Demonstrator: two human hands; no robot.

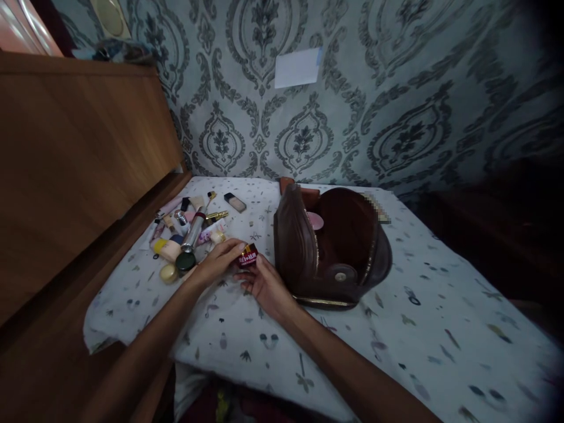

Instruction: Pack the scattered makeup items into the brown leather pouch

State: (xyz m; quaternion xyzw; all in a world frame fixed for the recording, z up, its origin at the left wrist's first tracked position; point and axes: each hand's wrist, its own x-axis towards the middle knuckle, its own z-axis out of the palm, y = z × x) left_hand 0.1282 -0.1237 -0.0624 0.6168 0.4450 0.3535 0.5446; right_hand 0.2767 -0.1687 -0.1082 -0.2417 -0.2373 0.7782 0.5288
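A small dark red packet (248,256) with pale lettering is held between my two hands, near the middle of the view. My left hand (220,258) grips its left side, and my right hand (267,282) pinches its right edge with the lower fingers curled beneath. Just right of my hands stands a brown leather bag (293,235), unzipped and gaping, with a pink round item (315,221) inside. Left of my hands lies a pile of cosmetics, among them a silver tube (192,234), a dark green-lidded jar (185,261) and a yellow-capped bottle (167,248).
A patterned white cloth (273,358) covers the surface. Behind the pile lies a foundation bottle (235,202). Wooden furniture (83,153) borders the left side, and a patterned wall (304,132) rises behind. Beyond the bag is a brown strap (287,183).
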